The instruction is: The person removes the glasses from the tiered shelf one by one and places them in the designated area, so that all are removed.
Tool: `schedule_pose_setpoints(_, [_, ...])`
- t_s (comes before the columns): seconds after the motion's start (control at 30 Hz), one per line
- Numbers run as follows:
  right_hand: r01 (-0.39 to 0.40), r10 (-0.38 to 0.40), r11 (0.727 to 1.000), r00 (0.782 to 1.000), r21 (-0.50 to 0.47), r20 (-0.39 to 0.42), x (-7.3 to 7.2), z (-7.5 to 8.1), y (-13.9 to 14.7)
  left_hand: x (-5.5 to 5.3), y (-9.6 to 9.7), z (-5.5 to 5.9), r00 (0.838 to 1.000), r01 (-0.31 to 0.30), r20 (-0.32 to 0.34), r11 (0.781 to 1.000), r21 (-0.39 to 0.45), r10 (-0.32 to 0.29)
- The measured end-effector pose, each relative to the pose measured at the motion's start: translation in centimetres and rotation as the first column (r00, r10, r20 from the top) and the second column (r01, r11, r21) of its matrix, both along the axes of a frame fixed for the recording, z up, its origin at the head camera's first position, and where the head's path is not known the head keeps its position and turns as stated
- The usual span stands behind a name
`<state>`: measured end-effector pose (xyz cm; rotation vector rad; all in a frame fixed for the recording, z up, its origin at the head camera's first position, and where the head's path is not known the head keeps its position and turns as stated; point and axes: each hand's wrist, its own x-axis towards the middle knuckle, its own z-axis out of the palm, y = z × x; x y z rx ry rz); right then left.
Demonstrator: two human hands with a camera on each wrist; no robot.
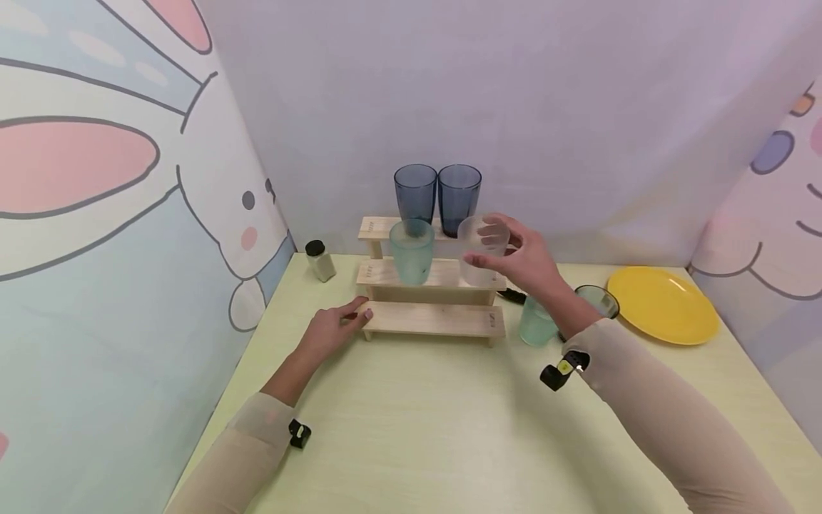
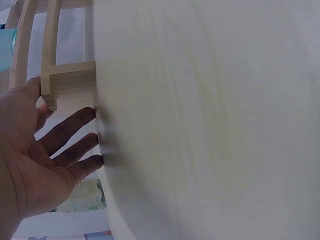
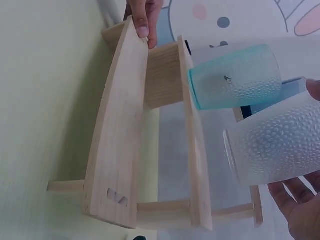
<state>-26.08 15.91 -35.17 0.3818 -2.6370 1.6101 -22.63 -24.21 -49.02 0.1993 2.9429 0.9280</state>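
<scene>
A three-step wooden rack [image 1: 437,319] stands on the table. My left hand [image 1: 334,330] pinches the left end of its lowest step; in the left wrist view the other fingers [image 2: 75,150] are spread beside the rack. A clear frosted cup [image 1: 481,253] is in my right hand [image 1: 529,260], held between thumb and fingers. The right wrist view shows this cup [image 3: 280,142] with a small gap between its base and the middle step. To its left, a teal cup [image 1: 412,253] sits upright on that step. Two dark blue cups [image 1: 415,191] stand side by side on the top step.
Right of the rack are another teal cup [image 1: 536,325] and a dark-rimmed glass [image 1: 597,300], partly hidden by my right arm. A yellow plate [image 1: 661,307] lies at the far right. A small black-capped jar [image 1: 321,263] stands back left. Walls enclose the table's back and sides.
</scene>
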Motion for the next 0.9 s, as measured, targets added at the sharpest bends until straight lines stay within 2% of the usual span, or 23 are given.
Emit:
schedule_pose_setpoints(0.3, [0.037,-0.036,0.999,0.999,-0.015,0.024,1.2,1.2,3.2,0.1,0.0,0.0,1.0,-0.001,0.003,1.0,0.007,0.001])
schedule_pose_setpoints(0.6, [0.086,-0.085,0.995,0.996,0.042,-0.016,2.3,1.8,6.7,0.2,0.1,-0.1,1.0,0.003,-0.011,1.0,0.01,-0.003])
schedule_pose_setpoints(0.9, [0.144,-0.143,0.986,0.99,0.09,-0.019,3.2,2.1,9.9,0.2,0.1,0.1,1.0,-0.003,-0.001,1.0,0.012,0.003])
